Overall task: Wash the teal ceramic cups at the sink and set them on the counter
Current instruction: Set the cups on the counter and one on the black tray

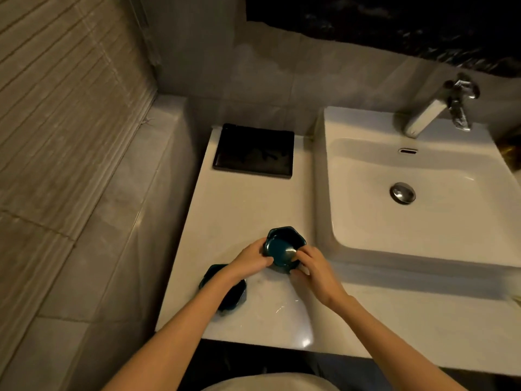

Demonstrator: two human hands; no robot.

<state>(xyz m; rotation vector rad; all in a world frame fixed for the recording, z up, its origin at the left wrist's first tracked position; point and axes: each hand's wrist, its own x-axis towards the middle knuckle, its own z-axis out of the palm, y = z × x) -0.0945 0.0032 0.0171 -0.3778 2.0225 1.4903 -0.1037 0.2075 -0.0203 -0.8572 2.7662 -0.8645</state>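
glossy ceramic cup (283,246), polished white counter (242,210), chrome faucet (439,108).

glossy teal cup (283,246), angular rim, mouth up, held just beside the sink (423,251); second cup (232,296) sits at the left edge of the counter (239,210), partly hidden

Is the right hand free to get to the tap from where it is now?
Probably, but not straight away: the right hand grips the teal cup together with the left hand. Nothing stands in the open basin between it and the tap, so the way looks free.
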